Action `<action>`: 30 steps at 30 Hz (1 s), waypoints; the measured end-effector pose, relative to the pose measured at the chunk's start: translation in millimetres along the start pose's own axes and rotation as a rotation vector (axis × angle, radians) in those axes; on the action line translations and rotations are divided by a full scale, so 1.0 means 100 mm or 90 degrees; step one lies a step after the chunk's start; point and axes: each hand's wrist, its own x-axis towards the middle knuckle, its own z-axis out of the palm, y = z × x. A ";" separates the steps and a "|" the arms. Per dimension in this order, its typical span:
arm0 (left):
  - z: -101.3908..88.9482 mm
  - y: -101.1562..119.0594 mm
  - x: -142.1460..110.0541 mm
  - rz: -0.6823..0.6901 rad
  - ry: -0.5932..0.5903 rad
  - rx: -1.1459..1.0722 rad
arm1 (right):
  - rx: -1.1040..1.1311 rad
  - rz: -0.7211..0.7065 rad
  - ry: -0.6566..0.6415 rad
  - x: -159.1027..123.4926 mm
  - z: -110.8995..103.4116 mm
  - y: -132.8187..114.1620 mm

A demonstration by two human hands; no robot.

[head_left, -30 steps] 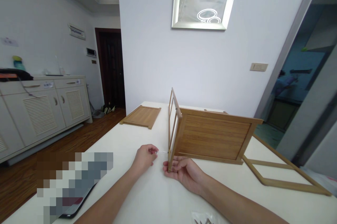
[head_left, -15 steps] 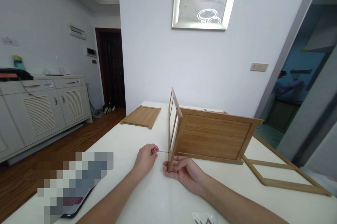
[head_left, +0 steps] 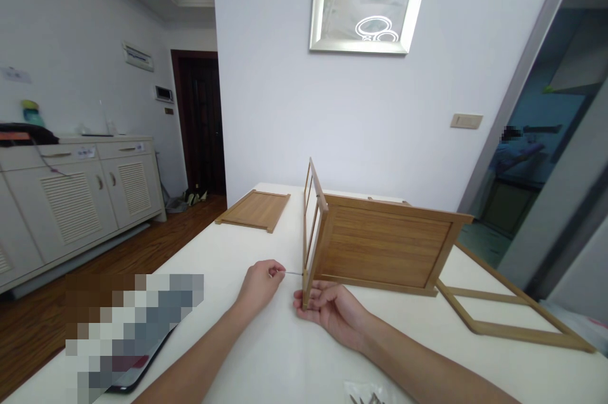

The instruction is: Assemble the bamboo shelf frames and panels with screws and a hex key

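Note:
A wooden frame with open slots (head_left: pixel 308 227) stands upright on the table, meeting a wooden panel (head_left: pixel 384 242) at a corner. My left hand (head_left: pixel 263 284) pinches a thin metal hex key (head_left: pixel 293 273), whose far end reaches the frame's near post, low down. Its tip is too small to make out at the post. My right hand (head_left: pixel 335 312) is closed around the bottom of that same post, palm up, with fingertips showing on the left side.
Flat wooden panel (head_left: pixel 254 209) lies at the table's far left. An open wooden frame (head_left: pixel 513 321) lies at right. A clear bag of screws (head_left: pixel 365 394) sits at the near edge. A dark-edged device, partly pixelated (head_left: pixel 137 366), lies near left on the white table (head_left: pixel 266 366).
My left fingers have shifted slightly around the hex key, and its bent end no longer shows. The right hand and the wooden pieces hold still.

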 end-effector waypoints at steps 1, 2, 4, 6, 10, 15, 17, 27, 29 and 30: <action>0.01 -0.01 0.00 -0.013 -0.007 -0.014 | -0.002 0.000 -0.001 0.00 0.00 0.00; 0.02 -0.01 0.01 -0.026 -0.015 -0.028 | -0.002 0.001 -0.001 0.00 -0.01 0.00; 0.04 -0.03 0.02 -0.047 -0.025 -0.055 | 0.001 0.001 -0.001 0.01 -0.01 0.00; 0.06 -0.04 0.03 -0.060 -0.029 -0.076 | 0.003 0.002 -0.001 0.01 -0.01 0.00; 0.08 -0.07 0.05 -0.069 -0.025 -0.101 | -0.007 -0.001 -0.001 0.00 0.01 -0.01; 0.08 -0.04 0.05 -0.075 -0.034 -0.122 | -0.006 -0.006 0.003 0.00 0.01 0.01; 0.08 -0.02 0.05 -0.083 -0.042 -0.130 | 0.000 -0.004 0.008 0.00 0.00 0.01; 0.03 0.04 0.03 -0.152 -0.086 -0.148 | -0.002 -0.006 0.011 0.00 0.01 0.00; 0.02 0.06 0.03 -0.162 -0.090 -0.160 | 0.001 -0.005 0.015 -0.01 0.02 0.00; 0.02 0.07 0.03 -0.166 -0.092 -0.168 | 0.001 -0.005 0.015 -0.01 0.02 0.00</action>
